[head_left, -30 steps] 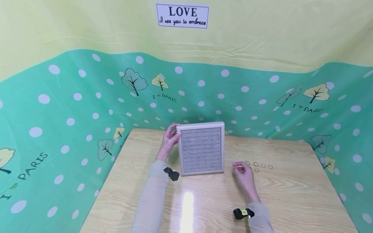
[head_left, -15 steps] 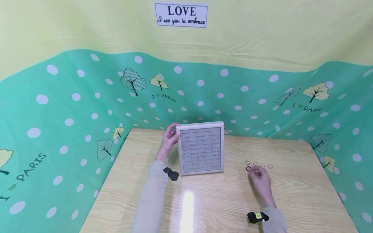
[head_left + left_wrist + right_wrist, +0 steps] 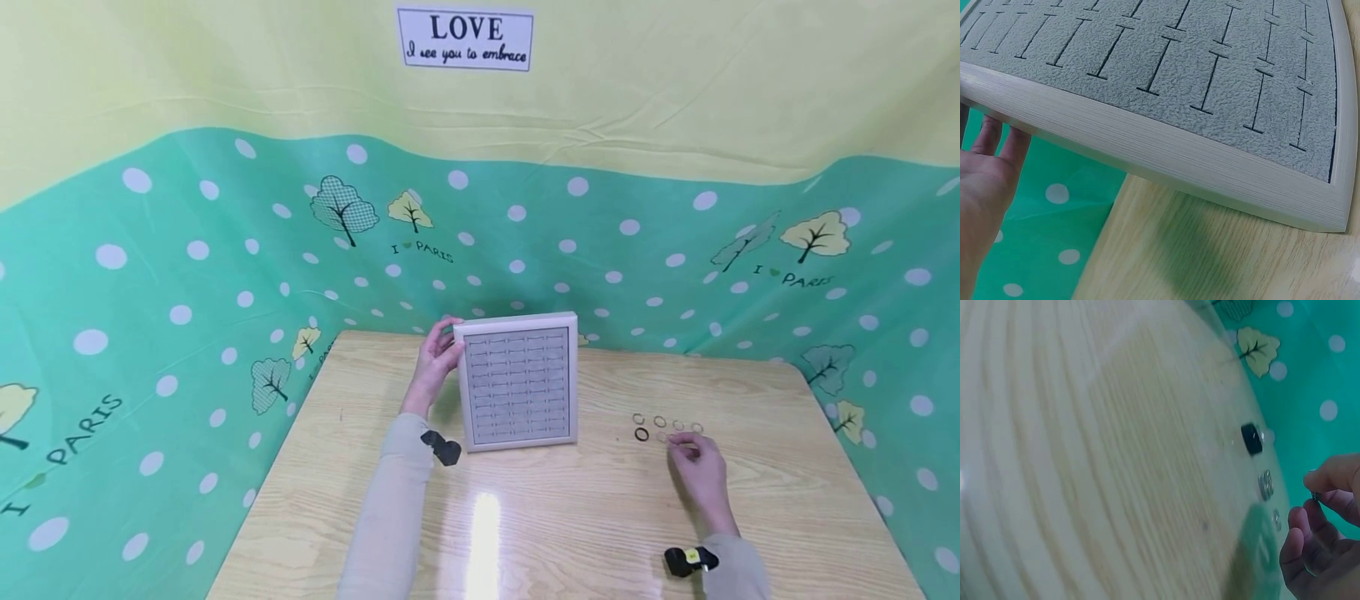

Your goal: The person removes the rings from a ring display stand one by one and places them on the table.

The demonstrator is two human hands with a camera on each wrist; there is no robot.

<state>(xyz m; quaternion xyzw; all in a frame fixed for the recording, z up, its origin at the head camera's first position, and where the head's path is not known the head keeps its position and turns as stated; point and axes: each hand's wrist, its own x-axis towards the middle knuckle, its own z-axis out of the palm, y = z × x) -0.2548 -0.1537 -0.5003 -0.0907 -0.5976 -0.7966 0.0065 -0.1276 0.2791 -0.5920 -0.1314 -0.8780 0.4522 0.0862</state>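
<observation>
A square pale-framed ring display board [image 3: 517,383] with a grey slotted pad stands tilted up on the table. My left hand [image 3: 437,358] grips its upper left edge; in the left wrist view the fingers [image 3: 988,136] reach behind the frame. My right hand [image 3: 701,475] is low over the table to the right of the board. Thumb and index finger pinch a small silvery ring [image 3: 1315,496], mostly hidden by the fingertips. Close by lie a black ring [image 3: 641,434] and a silvery ring [image 3: 662,437], with a row of several thin rings [image 3: 660,422] behind them.
The wooden table [image 3: 360,517] runs back to a green dotted cloth [image 3: 637,283] hanging behind and at both sides. A bright light reflection [image 3: 483,542] lies on the tabletop in front of the board.
My right hand has moved rightward, from beside the board past the black ring, uncovering it and the silvery ring next to it. My left hand and the board have stayed in place.
</observation>
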